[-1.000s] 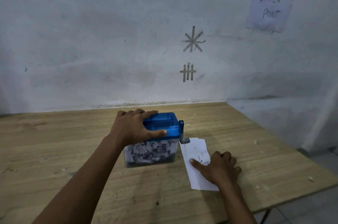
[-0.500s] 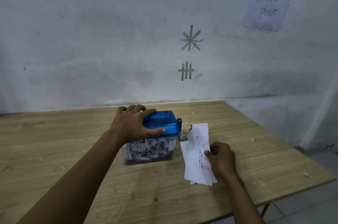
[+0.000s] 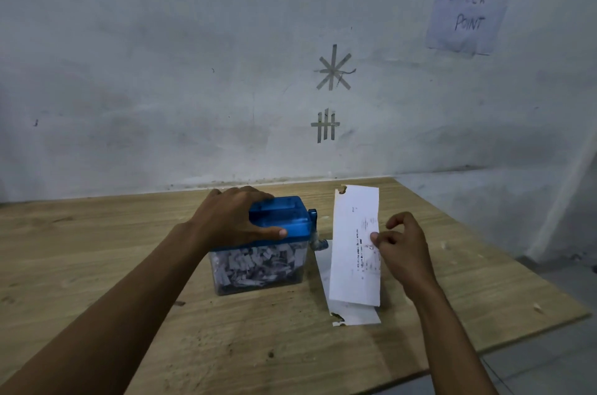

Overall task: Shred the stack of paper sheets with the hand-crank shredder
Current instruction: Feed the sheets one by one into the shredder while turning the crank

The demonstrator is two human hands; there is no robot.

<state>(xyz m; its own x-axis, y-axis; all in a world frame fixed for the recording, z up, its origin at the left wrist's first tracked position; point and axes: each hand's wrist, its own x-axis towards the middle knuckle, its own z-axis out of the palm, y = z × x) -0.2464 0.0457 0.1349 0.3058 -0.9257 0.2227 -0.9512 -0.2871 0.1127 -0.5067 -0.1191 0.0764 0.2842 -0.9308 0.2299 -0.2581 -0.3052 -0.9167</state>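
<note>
The hand-crank shredder [image 3: 290, 223] has a blue top and a clear bin [image 3: 258, 268] packed with paper shreds; it stands mid-table. My left hand [image 3: 232, 217] lies over its blue top, thumb on the front edge. The crank [image 3: 318, 241] sticks out on its right side. My right hand [image 3: 400, 249] pinches one long white printed sheet [image 3: 353, 249] by its right edge and holds it upright, off the table, just right of the shredder. Below it the remaining stack of sheets [image 3: 353, 314] lies flat on the wood.
The wooden table [image 3: 129, 265] butts against a grey wall with tape marks [image 3: 332, 71] and a "CHECK POINT" note [image 3: 468, 10]. The table's right edge and front corner [image 3: 568, 314] drop to a tiled floor [image 3: 549, 362].
My right hand went from pressing flat on the stack to pinching the top sheet and lifting it upright. My left hand stayed on the shredder.
</note>
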